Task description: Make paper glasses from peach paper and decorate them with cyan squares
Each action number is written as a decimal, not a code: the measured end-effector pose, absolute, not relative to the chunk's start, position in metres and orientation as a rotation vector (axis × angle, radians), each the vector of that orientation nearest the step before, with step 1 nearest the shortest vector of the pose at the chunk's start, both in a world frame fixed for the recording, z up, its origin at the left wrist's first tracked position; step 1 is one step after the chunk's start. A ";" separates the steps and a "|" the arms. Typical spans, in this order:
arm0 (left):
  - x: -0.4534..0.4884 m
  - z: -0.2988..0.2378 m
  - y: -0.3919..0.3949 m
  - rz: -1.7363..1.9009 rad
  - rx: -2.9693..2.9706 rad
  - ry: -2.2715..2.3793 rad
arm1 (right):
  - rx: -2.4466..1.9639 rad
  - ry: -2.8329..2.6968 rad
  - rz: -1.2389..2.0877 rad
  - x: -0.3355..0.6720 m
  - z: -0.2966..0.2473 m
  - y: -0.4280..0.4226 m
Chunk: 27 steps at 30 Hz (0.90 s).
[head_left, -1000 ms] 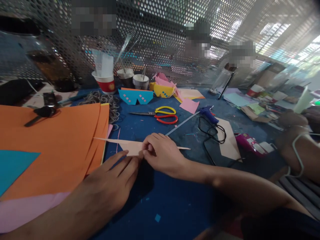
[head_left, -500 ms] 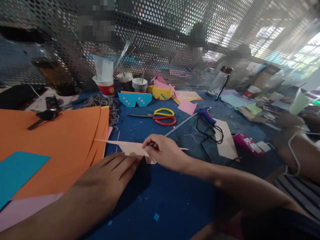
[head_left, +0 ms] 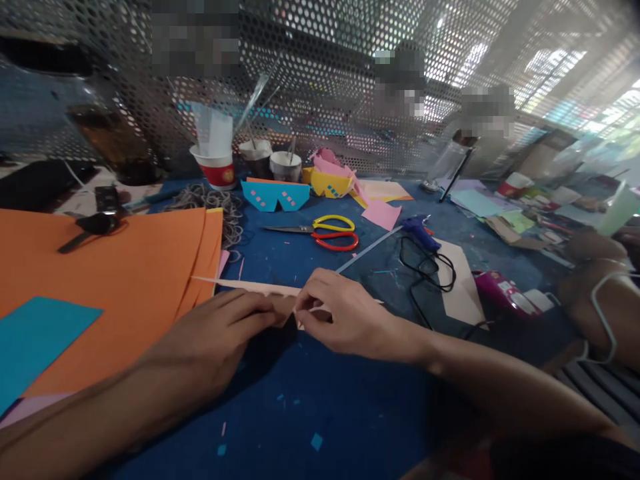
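A pale peach paper piece [head_left: 285,289] with long pointed ends stands folded on the blue table. My left hand [head_left: 227,323] grips its left part, fingers close together over the near side. At its middle, my right hand [head_left: 345,312] is closed in a pinch on the paper's edge; the fingertips partly hide the fold. Beyond the hands lie scissors [head_left: 335,232] with one yellow and one red handle. A blue paper mask [head_left: 276,195] with small pink squares stands behind them, beside a yellow paper mask [head_left: 331,184].
Orange sheets [head_left: 135,267] and a blue sheet [head_left: 50,340] lie at left, with a wristwatch [head_left: 103,217] on top. To the right are a blue glue gun [head_left: 421,232], its black cord and a magenta device [head_left: 505,293]. Paper cups [head_left: 216,167] stand along the perforated screen. Another person's arm [head_left: 595,293] rests at far right.
My left fingers have curled closer over the paper's near side. My right hand still pinches the middle, slightly lower. The whole view has shifted a little.
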<state>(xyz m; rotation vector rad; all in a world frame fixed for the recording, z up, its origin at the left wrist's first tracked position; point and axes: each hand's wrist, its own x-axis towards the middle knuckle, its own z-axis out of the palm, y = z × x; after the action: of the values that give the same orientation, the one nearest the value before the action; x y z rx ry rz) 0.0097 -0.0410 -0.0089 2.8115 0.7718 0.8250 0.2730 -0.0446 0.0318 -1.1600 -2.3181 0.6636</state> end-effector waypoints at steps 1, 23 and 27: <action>0.009 -0.009 -0.039 0.836 2.798 0.756 | -1.176 -2.328 0.640 0.272 0.033 -0.047; 0.015 -0.003 -0.040 0.820 2.695 0.775 | -1.305 -2.399 0.579 0.268 0.033 -0.052; 0.015 -0.002 -0.040 0.814 2.674 0.814 | -1.310 -2.389 0.557 0.267 0.029 -0.052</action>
<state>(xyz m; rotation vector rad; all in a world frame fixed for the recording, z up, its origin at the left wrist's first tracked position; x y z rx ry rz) 0.0145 -0.0398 -0.0020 2.6744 0.8136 0.8138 0.2672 -0.0519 0.0295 -1.3096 -2.3894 0.5566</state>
